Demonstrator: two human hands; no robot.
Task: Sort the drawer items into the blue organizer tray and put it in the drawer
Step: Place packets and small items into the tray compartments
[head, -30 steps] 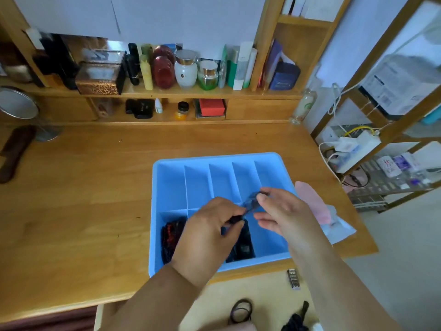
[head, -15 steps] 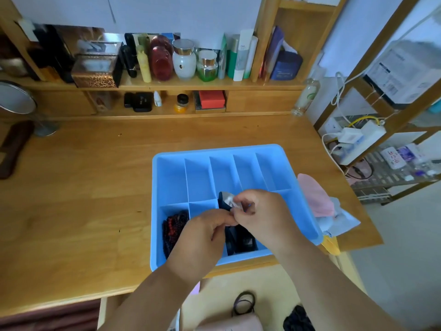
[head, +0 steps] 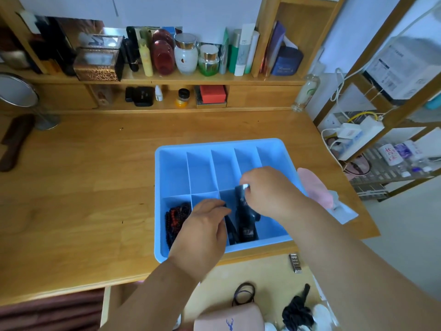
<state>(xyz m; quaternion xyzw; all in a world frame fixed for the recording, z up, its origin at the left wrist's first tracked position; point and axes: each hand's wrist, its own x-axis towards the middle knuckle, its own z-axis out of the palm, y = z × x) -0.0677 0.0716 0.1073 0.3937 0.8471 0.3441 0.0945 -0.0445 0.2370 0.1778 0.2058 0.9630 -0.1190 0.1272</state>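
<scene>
The blue organizer tray (head: 174, 168) lies on the wooden desk near its front edge. A dark red and black bead string (head: 175, 217) fills its front-left compartment. A dark sachet (head: 243, 218) stands in the front-middle compartment among other dark items. My right hand (head: 267, 189) pinches the sachet's pale top corner. My left hand (head: 202, 228) reaches over the divider beside it, fingertips curled on a dark item there; what it holds is hidden. Below the desk edge the open drawer (head: 219, 278) shows black hair ties (head: 243, 293), a pink pouch (head: 229, 317) and a black scrunchie (head: 297, 311).
A pink item on a pale cloth (head: 317, 187) lies right of the tray. Cosmetic bottles (head: 186, 54) line the shelf at the back. A round mirror (head: 16, 91) and a dark comb (head: 14, 142) sit at far left. A wire rack with chargers (head: 353, 132) stands on the right.
Both hands lowered the dark sachet from above the tray into the front-middle compartment. My left hand moved down and left over the divider; my right hand still pinches the sachet's top.
</scene>
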